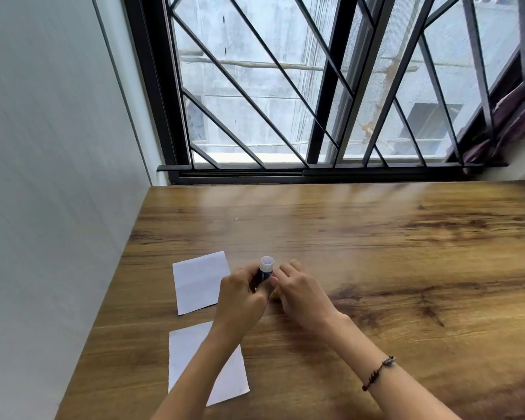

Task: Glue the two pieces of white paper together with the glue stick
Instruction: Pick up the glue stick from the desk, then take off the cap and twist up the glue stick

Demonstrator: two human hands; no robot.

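Two white paper pieces lie flat on the wooden table, apart from each other: the far paper (199, 281) left of my hands and the near paper (188, 359), partly under my left forearm. My left hand (243, 295) grips a glue stick (265, 269) with a blue body and white top, held upright above the table. My right hand (300, 291) sits just right of the stick, fingers curled, with fingertips close to or touching it; whether it holds a cap is hidden. A beaded bracelet is on my right wrist.
The wooden table (406, 253) runs to a grey wall (58, 177) on the left and a barred window (315, 101) at the back. A dark curtain (512, 122) hangs at the far right.
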